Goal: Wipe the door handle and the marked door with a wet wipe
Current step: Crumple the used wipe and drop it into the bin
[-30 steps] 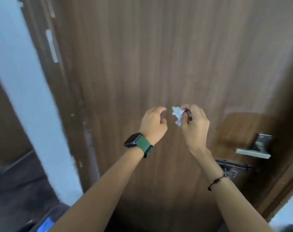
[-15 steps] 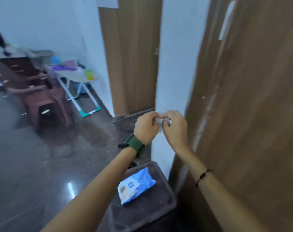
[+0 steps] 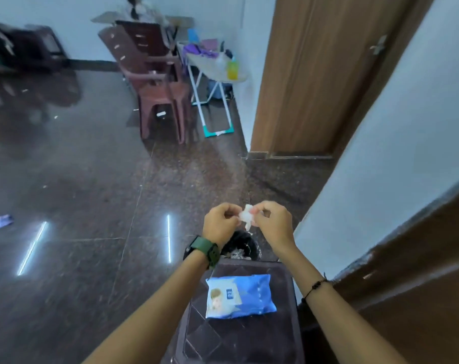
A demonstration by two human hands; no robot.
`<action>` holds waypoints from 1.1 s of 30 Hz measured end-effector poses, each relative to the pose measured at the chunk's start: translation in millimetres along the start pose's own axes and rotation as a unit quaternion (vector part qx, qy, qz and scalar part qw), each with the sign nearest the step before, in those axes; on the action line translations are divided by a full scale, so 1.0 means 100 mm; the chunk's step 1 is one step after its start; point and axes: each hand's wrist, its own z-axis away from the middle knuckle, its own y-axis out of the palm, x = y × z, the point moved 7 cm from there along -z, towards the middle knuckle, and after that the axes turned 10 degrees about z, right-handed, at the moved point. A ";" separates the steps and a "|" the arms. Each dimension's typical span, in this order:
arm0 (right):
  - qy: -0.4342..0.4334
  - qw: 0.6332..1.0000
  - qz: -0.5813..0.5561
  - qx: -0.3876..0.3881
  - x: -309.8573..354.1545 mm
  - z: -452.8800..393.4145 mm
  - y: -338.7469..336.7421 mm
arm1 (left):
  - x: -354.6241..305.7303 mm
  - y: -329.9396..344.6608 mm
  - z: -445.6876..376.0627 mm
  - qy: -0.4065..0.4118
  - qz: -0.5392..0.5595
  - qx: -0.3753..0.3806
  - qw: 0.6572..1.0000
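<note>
**Both hands pinch a crumpled wipe above a bin**

Nearest, at 6 o'clock, a dark stool (image 3: 239,342) carries a blue pack of wet wipes (image 3: 240,296) lying flat on its quilted top. At 4 o'clock the edge of a dark brown door (image 3: 417,271) fills the lower right corner; its handle is out of view.

Just beyond the stool, a dark round bin (image 3: 245,245) stands on the floor. Above it, at the centre of the view, the left hand (image 3: 219,223) and the right hand (image 3: 271,222) meet, each with a narrow grip: fingers and thumbs curled, pinching a small crumpled white wet wipe (image 3: 245,219) between them. The left wrist wears a green-strapped watch (image 3: 203,250); the right wrist wears a thin black cord bracelet (image 3: 315,286).

Farther out, the glossy dark floor (image 3: 78,206) spreads toward 9 o'clock. At 12 o'clock stacked maroon plastic chairs (image 3: 157,80) stand beside a small folding surface (image 3: 215,64) holding blurred items. At 1 o'clock a lighter wooden door (image 3: 309,74) stands shut in the white wall (image 3: 396,153).
</note>
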 end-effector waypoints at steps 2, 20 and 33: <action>0.048 0.998 0.004 0.037 -0.32 -0.19 0.31 | 0.32 -0.04 -0.28 -0.032 0.002 -0.014 0.999; 0.158 0.961 0.101 0.204 -2.75 -1.53 3.24 | 3.03 0.20 -2.09 -0.139 -0.102 0.011 0.985; 0.083 0.979 0.095 0.161 -1.64 -1.84 2.37 | 1.90 -0.01 -2.10 -0.096 -0.134 -0.014 0.986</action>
